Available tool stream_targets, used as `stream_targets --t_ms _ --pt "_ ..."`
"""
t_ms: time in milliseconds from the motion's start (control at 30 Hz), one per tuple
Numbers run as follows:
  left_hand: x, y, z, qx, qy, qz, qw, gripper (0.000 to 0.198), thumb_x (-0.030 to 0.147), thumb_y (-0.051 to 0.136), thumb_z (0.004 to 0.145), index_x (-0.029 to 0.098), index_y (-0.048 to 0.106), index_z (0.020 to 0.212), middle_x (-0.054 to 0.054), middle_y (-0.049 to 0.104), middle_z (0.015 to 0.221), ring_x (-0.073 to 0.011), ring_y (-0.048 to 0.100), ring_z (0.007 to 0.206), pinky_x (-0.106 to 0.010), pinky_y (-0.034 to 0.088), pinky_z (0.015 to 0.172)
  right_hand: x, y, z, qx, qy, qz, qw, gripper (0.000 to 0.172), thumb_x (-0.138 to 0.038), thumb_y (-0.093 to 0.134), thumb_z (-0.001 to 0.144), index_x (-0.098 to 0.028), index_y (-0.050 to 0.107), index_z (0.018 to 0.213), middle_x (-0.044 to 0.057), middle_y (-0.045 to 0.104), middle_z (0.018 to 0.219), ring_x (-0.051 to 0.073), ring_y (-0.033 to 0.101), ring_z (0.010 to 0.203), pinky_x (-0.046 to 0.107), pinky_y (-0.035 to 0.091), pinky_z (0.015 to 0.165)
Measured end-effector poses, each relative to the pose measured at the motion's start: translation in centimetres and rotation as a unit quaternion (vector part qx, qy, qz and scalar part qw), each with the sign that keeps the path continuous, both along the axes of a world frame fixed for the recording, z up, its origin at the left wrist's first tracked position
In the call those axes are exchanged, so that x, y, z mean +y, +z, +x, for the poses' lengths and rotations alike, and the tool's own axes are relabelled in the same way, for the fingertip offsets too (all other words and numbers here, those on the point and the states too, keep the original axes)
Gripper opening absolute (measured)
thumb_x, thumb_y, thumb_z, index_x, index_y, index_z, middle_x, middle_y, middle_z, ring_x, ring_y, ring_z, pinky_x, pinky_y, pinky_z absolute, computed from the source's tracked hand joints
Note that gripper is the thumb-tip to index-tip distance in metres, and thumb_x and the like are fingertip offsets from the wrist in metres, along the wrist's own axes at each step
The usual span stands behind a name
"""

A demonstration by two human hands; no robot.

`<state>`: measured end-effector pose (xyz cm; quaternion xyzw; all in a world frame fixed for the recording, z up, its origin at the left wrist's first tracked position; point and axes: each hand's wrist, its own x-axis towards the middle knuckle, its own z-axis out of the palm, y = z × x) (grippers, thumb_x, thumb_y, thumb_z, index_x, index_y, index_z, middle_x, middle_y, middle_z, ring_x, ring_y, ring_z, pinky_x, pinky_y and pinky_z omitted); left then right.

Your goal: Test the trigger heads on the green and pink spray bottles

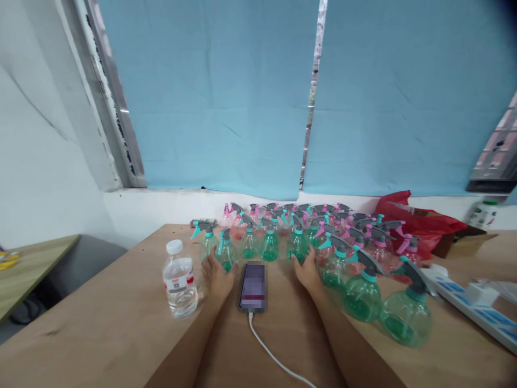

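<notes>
Several green and pink spray bottles (pixel 270 245) with grey triggers stand packed together at the far side of a wooden table (pixel 100 323). My left hand (pixel 218 275) lies flat on the table with fingers spread, touching the base of a green bottle (pixel 226 253). My right hand (pixel 307 269) lies open too, its fingers against another green bottle (pixel 298 245). Between the hands a phone (pixel 252 286) lies flat, with a white cable (pixel 274 358) running toward me.
A clear water bottle (pixel 180 280) with a white cap stands left of my left hand. A red plastic bag (pixel 416 221) and a cardboard box (pixel 460 242) sit back right, a white power strip (pixel 472 304) at the right edge. Blue curtains hang behind.
</notes>
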<state>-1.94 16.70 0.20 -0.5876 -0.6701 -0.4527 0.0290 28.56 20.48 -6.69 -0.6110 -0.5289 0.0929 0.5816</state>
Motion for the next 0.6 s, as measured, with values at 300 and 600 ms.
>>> stream_targets --t_ms 300,600 --pt "0.7 -1.0 -0.1 -0.026 -0.004 -0.015 1.0 0.068 0.026 0.06 0.09 0.013 0.032 0.15 -0.022 0.053 0.144 -0.0378 0.046 0.139 -0.055 0.034 0.117 2.5 1.0 -0.6 -0.04 -0.072 -0.026 0.996 0.089 -0.06 0.061 0.083 -0.005 0.036 0.148 0.032 0.052 0.142 0.045 0.049 0.135 0.059 0.038 0.11" --pt "0.3 -0.4 0.0 -0.053 -0.023 -0.05 0.997 0.075 0.026 0.06 0.092 0.024 0.025 0.158 -0.015 0.051 0.155 -0.0385 0.048 0.139 -0.056 0.038 0.115 1.3 1.9 -1.1 -0.052 -0.086 -0.08 0.992 0.082 -0.055 0.056 0.087 -0.003 0.043 0.149 0.031 0.053 0.139 0.045 0.048 0.135 0.057 0.041 0.107"
